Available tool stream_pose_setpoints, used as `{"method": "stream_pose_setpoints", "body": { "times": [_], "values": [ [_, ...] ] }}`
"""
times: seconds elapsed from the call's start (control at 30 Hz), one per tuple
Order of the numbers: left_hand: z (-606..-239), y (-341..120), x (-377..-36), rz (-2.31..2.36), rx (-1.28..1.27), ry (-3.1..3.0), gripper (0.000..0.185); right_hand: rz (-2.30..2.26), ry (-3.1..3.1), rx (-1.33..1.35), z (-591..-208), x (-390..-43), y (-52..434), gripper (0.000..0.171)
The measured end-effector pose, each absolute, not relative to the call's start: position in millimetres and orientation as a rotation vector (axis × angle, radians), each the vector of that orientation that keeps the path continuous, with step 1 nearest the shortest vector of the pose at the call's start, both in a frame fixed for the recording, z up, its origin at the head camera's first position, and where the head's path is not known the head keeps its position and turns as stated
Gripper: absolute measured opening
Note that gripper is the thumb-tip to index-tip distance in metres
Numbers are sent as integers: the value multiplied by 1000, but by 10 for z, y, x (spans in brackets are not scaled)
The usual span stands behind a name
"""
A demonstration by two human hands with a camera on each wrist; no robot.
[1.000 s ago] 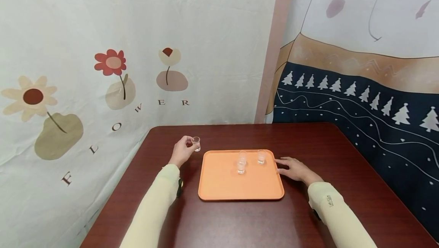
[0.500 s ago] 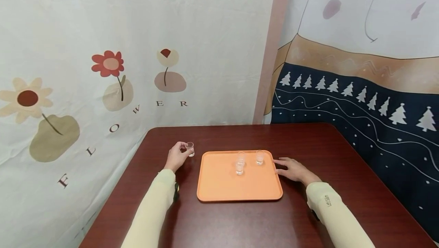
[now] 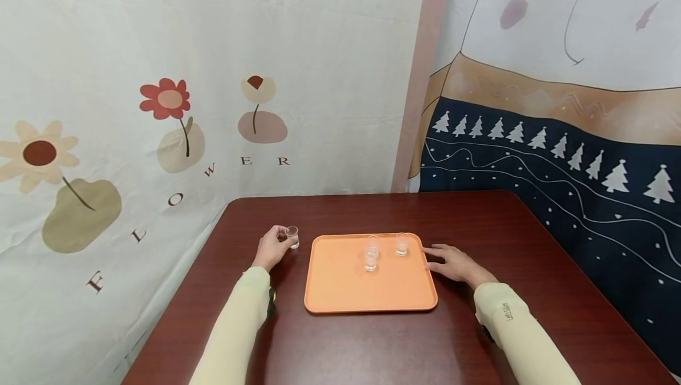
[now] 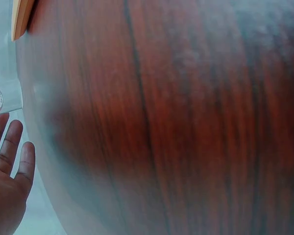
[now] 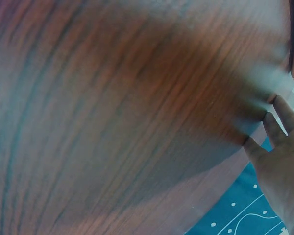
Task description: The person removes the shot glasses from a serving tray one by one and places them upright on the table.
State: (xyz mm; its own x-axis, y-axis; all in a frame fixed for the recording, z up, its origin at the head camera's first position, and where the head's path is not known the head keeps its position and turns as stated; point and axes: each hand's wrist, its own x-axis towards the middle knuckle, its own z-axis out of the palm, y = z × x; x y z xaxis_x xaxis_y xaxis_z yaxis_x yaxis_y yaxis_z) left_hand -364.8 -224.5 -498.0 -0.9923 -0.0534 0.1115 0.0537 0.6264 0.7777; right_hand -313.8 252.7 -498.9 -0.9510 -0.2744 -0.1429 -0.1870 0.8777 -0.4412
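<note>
Widest of all: a shiny dark red-brown tabletop with wood lines in it. Next, in the middle, a flat orange tray with round corners and a low rim. Likely stiff and light, so apt to slide; best to steady by the rim.

At the right side of the tray, the right hand, fingers spread loosely and holding nothing. Tips at the rim, touching or only close, hard to tell. Left of the tray, the left hand, thumb and fingers pinched on a small clear round cup of glass or hard plastic. Almost upright there, just left of the tray's far left corner; no telling about bottom and tabletop touching.

Probably light, hard and smooth, so a bit slippery, and maybe easy to break. Best to pinch gently by the sides, under the top edge.

On the tray's far half, three more: a near clear cup, a far clear cup just behind, and a right clear cup by the right rim.
</note>
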Motion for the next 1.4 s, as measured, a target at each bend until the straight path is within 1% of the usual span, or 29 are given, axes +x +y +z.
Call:
{"method": "stream_pose_setpoints", "body": {
  "times": [0.13,0.27,0.5,0.6,1.07,1.4],
  "values": [
    [-5009,-2244,-3636,-1296,-7,-2734,36,-647,2846,-358,-4989,-3136,2526,57],
    [-5017,-2233,-3625,-1310,6,-2734,39,-648,2848,-374,-4988,-3132,2527,56],
    [-4937,-2219,-3650,-1429,17,-2718,63,-644,2847,-368,-4968,-3128,2528,56],
    [-4869,-2220,-3672,-1435,2,-2705,67,-640,2844,-358,-4961,-3134,2531,57],
    [-4521,-2070,-3699,-1445,-78,-2636,71,-629,2837,-328,-4936,-3115,2536,58],
    [-4418,-1832,-3663,-1498,-141,-2582,67,-639,2846,-346,-4997,-3122,2543,58]
  ]
}}
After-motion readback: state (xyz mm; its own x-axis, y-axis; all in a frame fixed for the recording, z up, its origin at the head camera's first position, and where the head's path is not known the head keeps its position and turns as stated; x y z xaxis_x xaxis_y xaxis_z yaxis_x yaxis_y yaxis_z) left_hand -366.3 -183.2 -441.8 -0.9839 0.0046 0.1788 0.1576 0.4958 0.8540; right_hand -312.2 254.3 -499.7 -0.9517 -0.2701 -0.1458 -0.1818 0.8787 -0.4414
